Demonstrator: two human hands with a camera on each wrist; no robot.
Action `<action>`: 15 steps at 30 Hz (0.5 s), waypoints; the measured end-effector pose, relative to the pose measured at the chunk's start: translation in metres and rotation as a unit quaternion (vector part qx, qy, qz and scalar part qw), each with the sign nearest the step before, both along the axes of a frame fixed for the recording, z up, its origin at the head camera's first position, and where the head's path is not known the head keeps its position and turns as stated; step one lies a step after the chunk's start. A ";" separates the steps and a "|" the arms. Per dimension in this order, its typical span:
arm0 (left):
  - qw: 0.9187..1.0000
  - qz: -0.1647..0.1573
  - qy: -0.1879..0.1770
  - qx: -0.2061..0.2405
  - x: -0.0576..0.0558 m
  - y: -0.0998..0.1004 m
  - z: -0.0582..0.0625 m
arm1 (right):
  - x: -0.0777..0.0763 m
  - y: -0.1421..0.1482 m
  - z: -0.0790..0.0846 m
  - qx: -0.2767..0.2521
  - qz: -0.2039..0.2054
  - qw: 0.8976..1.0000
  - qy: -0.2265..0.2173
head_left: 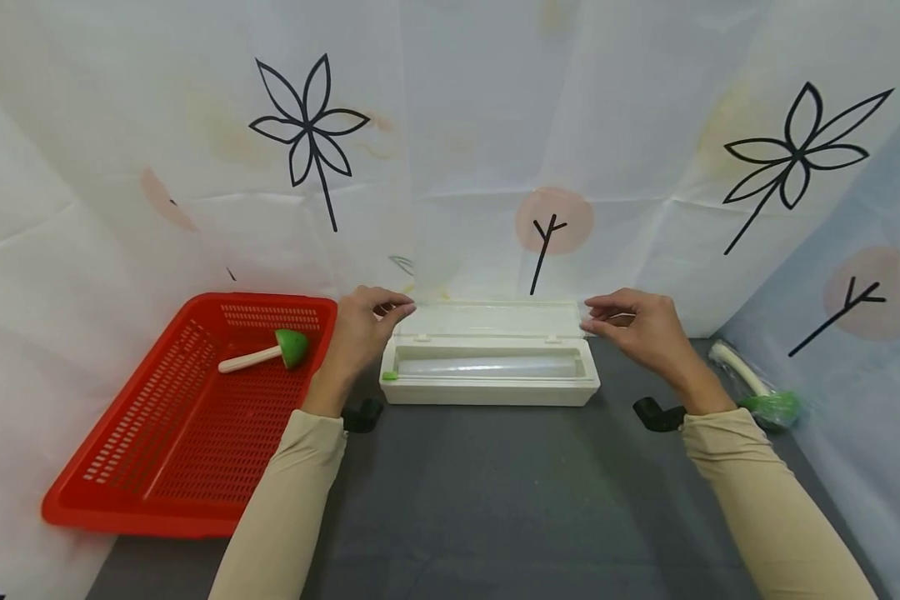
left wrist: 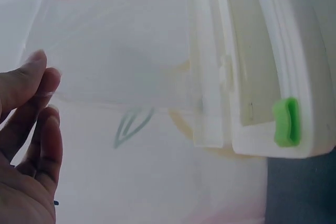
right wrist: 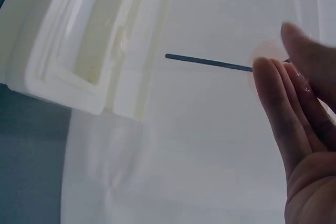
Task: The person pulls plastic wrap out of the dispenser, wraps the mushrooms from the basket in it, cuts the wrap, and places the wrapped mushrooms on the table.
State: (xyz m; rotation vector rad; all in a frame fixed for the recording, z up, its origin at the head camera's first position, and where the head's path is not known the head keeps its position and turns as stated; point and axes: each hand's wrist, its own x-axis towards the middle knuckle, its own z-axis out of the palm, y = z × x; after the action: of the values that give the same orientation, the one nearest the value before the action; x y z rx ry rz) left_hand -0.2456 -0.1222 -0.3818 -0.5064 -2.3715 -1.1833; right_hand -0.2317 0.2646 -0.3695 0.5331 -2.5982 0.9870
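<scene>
A white cling film dispenser (head_left: pixel 487 395) lies on the grey tabletop with its lid (head_left: pixel 495 319) raised at the back and a roll of film (head_left: pixel 487 367) inside. A green slide cutter (left wrist: pixel 286 121) sits at its left end. My left hand (head_left: pixel 363 329) pinches one corner of a clear sheet of cling film (left wrist: pixel 126 56) between thumb and fingers. At the other end, my right hand (head_left: pixel 633 325) pinches the opposite side of the sheet, where shiny creases show by the fingers (right wrist: pixel 278 103). The film stretches away from the dispenser, almost invisible in the head view.
On the left stands a red basket (head_left: pixel 202 450) holding a mushroom-shaped thing (head_left: pixel 292 348) with a green cap and pale stem. A similar one wrapped in clear film (head_left: pixel 771 408) lies at the right by the wall. A patterned white sheet (head_left: pixel 480 150) hangs behind the dispenser.
</scene>
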 end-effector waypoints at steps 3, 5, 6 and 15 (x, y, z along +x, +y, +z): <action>0.999 -0.003 -0.025 0.034 -0.002 0.000 -0.003 | 0.000 0.000 -0.002 -0.011 -0.026 1.000 -0.001; 0.997 -0.008 -0.048 0.061 -0.002 0.000 -0.004 | -0.001 0.000 -0.002 -0.024 -0.042 0.999 -0.005; 0.995 -0.010 -0.061 0.074 -0.002 0.000 -0.004 | -0.001 0.001 -0.003 -0.030 -0.046 0.998 -0.006; 0.984 -0.013 -0.112 0.141 -0.002 0.003 0.004 | -0.004 0.003 0.003 -0.080 -0.037 0.995 0.039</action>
State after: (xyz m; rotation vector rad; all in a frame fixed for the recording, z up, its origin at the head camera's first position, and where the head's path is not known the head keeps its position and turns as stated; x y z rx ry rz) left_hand -0.2474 -0.1193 -0.3776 -0.3261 -2.3255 -1.6313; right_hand -0.2355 0.2673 -0.3668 0.4221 -2.4256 1.1136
